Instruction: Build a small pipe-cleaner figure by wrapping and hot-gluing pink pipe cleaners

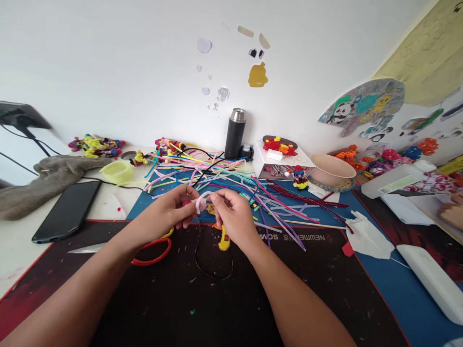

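Between my two hands is a pale pink pipe cleaner (200, 204) bent into a loop. My left hand (172, 208) pinches one side of it, along with a bit of darker pink fuzz. The fingers of my right hand (231, 209) are closed on the loop's other side. Under my right hand lies a yellow utility knife (224, 239), partly covered. Red-handled scissors (154, 253) rest below my left wrist, their blade passing behind the forearm. A black cord (214, 278) curls on the dark mat (188, 313) beneath my hands.
Many coloured pipe cleaners (285, 212) spread behind my hands. A black thermos (235, 132) stands at the wall beside a white box (285, 161). A phone (67, 210) and driftwood (47, 178) lie left. At right are a pink bowl (333, 169) and another person's hand (454, 209).
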### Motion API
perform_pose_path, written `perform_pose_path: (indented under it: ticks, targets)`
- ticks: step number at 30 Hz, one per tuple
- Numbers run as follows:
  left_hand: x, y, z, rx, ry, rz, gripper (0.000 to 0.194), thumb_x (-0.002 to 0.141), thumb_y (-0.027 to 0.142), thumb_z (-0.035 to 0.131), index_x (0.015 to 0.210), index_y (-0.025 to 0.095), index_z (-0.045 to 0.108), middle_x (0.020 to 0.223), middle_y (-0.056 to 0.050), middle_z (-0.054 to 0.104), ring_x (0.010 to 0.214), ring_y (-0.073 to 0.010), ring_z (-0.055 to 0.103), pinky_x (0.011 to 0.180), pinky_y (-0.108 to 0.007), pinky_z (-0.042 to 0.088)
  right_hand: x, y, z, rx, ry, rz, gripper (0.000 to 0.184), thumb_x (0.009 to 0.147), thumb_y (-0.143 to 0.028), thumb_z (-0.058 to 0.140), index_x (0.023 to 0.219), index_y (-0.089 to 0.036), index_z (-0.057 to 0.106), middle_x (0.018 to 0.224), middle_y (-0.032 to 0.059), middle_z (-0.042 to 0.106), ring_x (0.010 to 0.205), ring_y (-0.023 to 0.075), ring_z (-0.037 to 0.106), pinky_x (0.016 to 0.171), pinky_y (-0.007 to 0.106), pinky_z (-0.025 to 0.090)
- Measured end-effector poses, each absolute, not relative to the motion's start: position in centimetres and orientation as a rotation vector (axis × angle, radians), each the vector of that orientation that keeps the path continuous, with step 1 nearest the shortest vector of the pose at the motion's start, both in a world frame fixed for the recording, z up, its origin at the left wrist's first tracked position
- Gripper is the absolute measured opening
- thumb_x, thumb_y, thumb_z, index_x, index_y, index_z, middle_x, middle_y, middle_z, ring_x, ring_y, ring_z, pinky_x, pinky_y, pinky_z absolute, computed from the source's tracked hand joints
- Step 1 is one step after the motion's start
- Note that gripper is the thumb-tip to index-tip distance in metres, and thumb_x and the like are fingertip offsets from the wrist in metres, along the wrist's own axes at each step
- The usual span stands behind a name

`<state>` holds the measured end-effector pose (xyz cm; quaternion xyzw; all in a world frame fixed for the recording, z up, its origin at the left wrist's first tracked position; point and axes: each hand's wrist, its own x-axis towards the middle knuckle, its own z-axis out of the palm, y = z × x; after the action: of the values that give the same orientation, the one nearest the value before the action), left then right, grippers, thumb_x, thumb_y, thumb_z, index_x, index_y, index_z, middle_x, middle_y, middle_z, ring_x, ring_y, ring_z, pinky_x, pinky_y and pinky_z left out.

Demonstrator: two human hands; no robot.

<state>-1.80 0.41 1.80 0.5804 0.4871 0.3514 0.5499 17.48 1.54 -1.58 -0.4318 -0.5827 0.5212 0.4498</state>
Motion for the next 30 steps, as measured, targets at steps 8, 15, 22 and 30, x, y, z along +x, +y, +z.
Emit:
perform_pose_path:
  ticks: [8,15,22,30]
  targets:
    - [-3.2,2.1,1.0,1.044,1.181,1.413,0.029,0.083,0.036,0.086,0.092,0.020,0.063,0.074,0.002,0.066,0.057,-0.0121,0.056,0.052,-0.023,0.040,17.4,1.2,-1.1,-1.060,-1.513,1.261,0.031,0.101,-0.048,0.062,0.090,-0.021,0.073,0.053,-0.0068,0.052,0.043,0.0110,0.050,0.049,0.024,0.041]
    - [-3.9,2.2,1.9,0.877,0.989,1.644,0.019,0.085,0.031,0.084,0.087,0.019,0.070,0.073,0.001,0.066,0.059,-0.0108,0.054,0.051,-0.021,0.039,17.6,1.4,-2.1,-1.095,-1.551,1.321,0.031,0.102,-0.045,0.061,0.095,-0.020,0.077,0.054,-0.0066,0.052,0.045,0.0111,0.052,0.049,0.023,0.041]
    - [-3.0,1.1,2.6,0.982,0.988,1.443,0.026,0.087,0.035,0.086,0.094,0.021,0.065,0.078,0.002,0.069,0.061,-0.0109,0.056,0.054,-0.024,0.040,17.5,1.4,-2.2,-1.117,-1.661,1.359,0.034,0.101,-0.048,0.065,0.081,-0.021,0.063,0.068,-0.0036,0.059,0.053,0.0125,0.062,0.054,0.024,0.044]
    - [-3.2,0.8,2.2,1.318,1.099,1.277,0.023,0.097,0.042,0.079,0.098,0.025,0.064,0.073,0.003,0.066,0.062,-0.0142,0.056,0.058,-0.027,0.043,17.9,1.7,-1.6,-1.057,-1.439,1.309,0.049,0.097,-0.069,0.064,0.096,-0.022,0.073,0.083,0.0035,0.071,0.069,0.0181,0.072,0.051,0.025,0.045]
